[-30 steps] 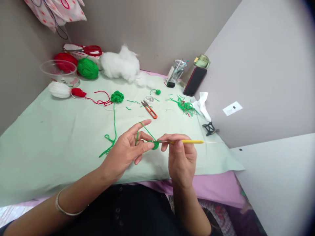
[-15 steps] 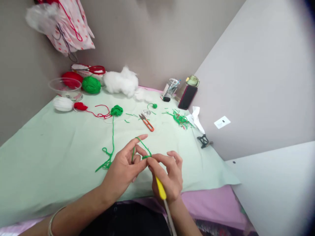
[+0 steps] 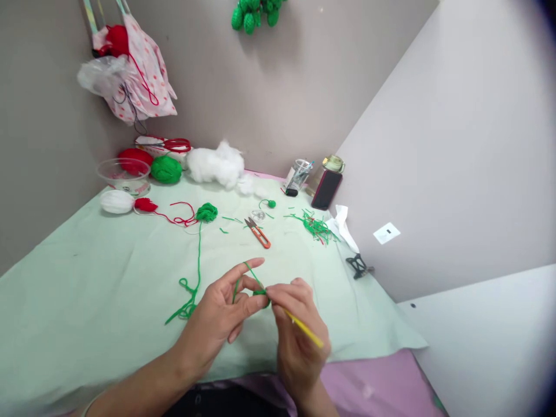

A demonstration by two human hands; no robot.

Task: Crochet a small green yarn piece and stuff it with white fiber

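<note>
My left hand (image 3: pixel 232 301) pinches a small green crochet piece (image 3: pixel 260 293) between thumb and fingers. Green yarn (image 3: pixel 253 272) loops over its raised index finger and runs down to the piece. In my right hand (image 3: pixel 302 330) is a crochet hook with a yellow handle (image 3: pixel 306 331), held like a pen; its tip is hidden at the green piece. On the cloth to the left, a loose strand (image 3: pixel 199 255) leads from a small green yarn bundle (image 3: pixel 207 212) to a tangle (image 3: pixel 187 304) beside my left wrist.
Orange thread snips (image 3: pixel 258 233) lie ahead of my hands. Green yarn scraps (image 3: pixel 319 226), a phone (image 3: pixel 327 190) and a black stand (image 3: pixel 358 266) are at the right. White stuffing (image 3: pixel 216 164), a green ball (image 3: pixel 166 169) and a clear tub (image 3: pixel 124 176) stand at the back.
The view has tilted up, so everything sits lower. My right hand has turned, swinging the hook's handle from pointing down toward me to slanting right. My left hand keeps its grip.
</note>
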